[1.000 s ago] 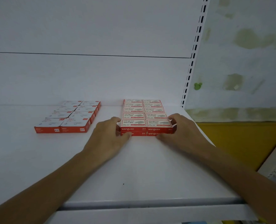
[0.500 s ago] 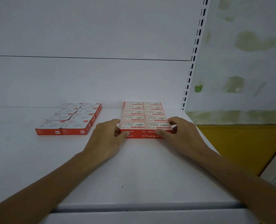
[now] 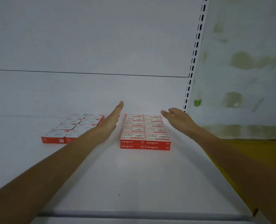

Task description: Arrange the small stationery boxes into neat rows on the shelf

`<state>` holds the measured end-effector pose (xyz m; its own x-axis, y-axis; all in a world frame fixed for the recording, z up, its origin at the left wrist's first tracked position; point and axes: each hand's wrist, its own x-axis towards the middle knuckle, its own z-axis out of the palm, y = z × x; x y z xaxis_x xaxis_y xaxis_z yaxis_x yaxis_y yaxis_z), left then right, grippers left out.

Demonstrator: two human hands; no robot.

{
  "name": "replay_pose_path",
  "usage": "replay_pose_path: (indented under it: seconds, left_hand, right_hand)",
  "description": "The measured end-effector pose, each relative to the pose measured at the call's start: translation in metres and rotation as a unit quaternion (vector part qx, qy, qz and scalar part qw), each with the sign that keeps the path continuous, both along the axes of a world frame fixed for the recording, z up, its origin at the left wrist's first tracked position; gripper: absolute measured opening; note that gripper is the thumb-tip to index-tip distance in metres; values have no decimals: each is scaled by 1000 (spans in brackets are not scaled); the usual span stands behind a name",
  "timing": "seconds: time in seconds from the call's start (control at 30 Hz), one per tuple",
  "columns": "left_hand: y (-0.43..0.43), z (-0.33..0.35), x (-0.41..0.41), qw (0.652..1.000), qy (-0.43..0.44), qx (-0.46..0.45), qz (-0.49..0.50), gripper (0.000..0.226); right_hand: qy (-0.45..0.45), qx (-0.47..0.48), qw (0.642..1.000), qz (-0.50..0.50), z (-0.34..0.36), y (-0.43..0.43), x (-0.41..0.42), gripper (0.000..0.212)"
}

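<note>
Stationery boxes (image 3: 156, 137) on the shelf (image 3: 134, 175): right block (image 3: 145, 131) and left block (image 3: 72, 128) both stand in rows. Your left hand (image 3: 111, 122) and right hand (image 3: 177, 118), flat and empty, flank the right block; little seems left.

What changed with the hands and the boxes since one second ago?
Both hands let go of the front of the right block of boxes and reached further back, the left hand beside its left side, the right hand beside its right side, both open. The left group of boxes stayed put.
</note>
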<state>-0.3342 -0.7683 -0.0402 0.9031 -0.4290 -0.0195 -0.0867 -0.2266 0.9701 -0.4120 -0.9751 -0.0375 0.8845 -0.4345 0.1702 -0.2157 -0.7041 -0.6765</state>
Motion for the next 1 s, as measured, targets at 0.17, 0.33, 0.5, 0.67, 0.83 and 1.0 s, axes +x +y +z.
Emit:
replay_pose_path:
  seconds: [0.17,0.33,0.5,0.67,0.83,1.0]
  left_hand:
    - [-20,-7,-2,1000,0,-17,-24,63]
    - [-29,-7,11,998,6,25,-60,68]
    - [-30,-15,24,996,-34,57,-60,62]
    - [-24,-22,31,997,-27,22,-75,60]
    - [-20,-7,22,983,-156,91,-20,66]
    - [-18,5,3,964,-194,179,-38,40]
  right_hand:
    - [69,31,997,36,-26,-2,24,56]
    - [65,45,995,63,-31,1,34,45]
    - [59,-21,996,66,-27,5,37,53]
    - [61,-11,994,84,-34,1,39,65]
    - [47,-15,996,79,-22,-5,27,83]
    - [43,-35,997,49,-23,15,13,71]
